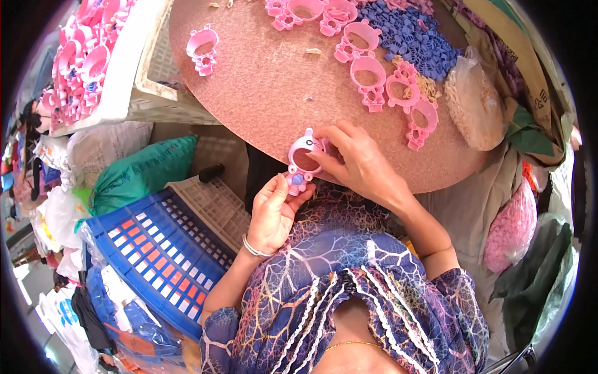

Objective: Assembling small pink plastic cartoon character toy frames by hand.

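At the near edge of the round table, a pink animal-shaped plastic figure with a hollow ring head, long ears and a small blue piece on its body is held between my hands. My left hand grips its lower body between thumb and fingers. Bent over the ring head, my right hand has its thumb and fingertips closed on the right rim; whether a small part sits under the fingertips is hidden. Similar pink figures lie in a curved row across the table, and a single figure lies farther left.
A heap of small blue parts and a clear bag of beige pieces occupy the table's far right. A white crate with pink figures piled beyond it stands left. Below are a blue basket and a green sack.
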`<state>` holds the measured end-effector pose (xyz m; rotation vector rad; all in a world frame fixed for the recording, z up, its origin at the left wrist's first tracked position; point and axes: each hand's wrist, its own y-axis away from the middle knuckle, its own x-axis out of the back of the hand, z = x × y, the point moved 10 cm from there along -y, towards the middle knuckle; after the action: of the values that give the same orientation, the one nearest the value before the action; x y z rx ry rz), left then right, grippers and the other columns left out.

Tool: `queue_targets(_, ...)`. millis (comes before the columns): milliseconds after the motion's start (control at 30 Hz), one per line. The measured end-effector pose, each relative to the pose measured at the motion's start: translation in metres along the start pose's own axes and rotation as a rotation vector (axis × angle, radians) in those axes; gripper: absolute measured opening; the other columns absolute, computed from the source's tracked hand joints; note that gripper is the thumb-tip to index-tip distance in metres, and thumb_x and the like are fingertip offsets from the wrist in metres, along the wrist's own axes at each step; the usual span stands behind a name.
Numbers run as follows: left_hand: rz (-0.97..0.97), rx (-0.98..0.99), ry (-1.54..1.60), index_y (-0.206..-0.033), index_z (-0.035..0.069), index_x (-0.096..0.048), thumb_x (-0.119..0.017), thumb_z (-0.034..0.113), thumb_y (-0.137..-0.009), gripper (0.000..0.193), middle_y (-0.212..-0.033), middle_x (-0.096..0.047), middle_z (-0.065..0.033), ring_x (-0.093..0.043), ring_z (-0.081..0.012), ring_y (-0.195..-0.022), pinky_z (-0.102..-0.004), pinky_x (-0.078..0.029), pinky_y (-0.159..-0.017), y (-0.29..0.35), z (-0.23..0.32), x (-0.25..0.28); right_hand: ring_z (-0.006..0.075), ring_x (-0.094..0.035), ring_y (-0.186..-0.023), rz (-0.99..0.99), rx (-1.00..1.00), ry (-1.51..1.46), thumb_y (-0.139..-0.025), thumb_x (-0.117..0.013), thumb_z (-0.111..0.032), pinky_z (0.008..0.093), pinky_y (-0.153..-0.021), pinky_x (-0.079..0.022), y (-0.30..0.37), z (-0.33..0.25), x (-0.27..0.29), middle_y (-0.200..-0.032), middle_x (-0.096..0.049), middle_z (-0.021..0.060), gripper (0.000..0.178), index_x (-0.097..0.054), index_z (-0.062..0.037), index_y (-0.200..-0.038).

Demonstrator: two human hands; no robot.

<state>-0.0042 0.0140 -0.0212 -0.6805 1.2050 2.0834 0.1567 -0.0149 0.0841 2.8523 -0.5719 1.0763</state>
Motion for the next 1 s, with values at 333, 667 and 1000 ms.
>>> queue_targets(333, 0.302, -0.565, -1.017, -0.095, 0.000, -0.051, -0.065, 0.030, -0.101, 0.034, -0.060, -0.056, -0.0019, -0.049, -0.0073, -0.053, -0.0258, -0.040, -0.049, -0.003, 0.045, -0.018, 0.0338, -0.065, -0.078, 0.082, -0.014, 0.072, -0.091, -0.072, -0.021, 0.0425, -0.074, -0.051, -0.008, 0.021, 0.006, -0.089, -0.067, 0.0157, 0.028, -0.067, -0.0024, -0.112)
queue_targets(667, -0.107, -1.542, -1.572, -0.107, -0.001, -0.070, -0.081, 0.031, -0.085, 0.041, -0.107, -0.066, -0.0123, -0.065, -0.0302, -0.097, -0.0425, -0.055, -0.084, 0.033, 0.053, -0.073, 0.0314, -0.069, -0.074, 0.100, -0.092, -0.013, -0.090, -0.073, -0.014, 0.0395, -0.064, -0.053, -0.010, 0.031, 0.006, -0.086, -0.069, 0.0182, 0.023, -0.068, -0.0018, -0.108)
queue_targets(1000, 0.168, -1.430, -1.486, -0.105, 0.008, -0.063, -0.084, 0.006, -0.067, 0.043, -0.101, -0.065, -0.0083, -0.059, -0.0290, -0.095, -0.0426, -0.045, -0.089, 0.010, 0.078, -0.083, 0.0374, -0.069, -0.073, 0.088, -0.196, 0.168, -0.091, -0.070, -0.020, 0.0449, -0.065, -0.053, -0.025, 0.026, 0.009, -0.080, -0.069, 0.0185, 0.019, -0.064, -0.0040, -0.098)
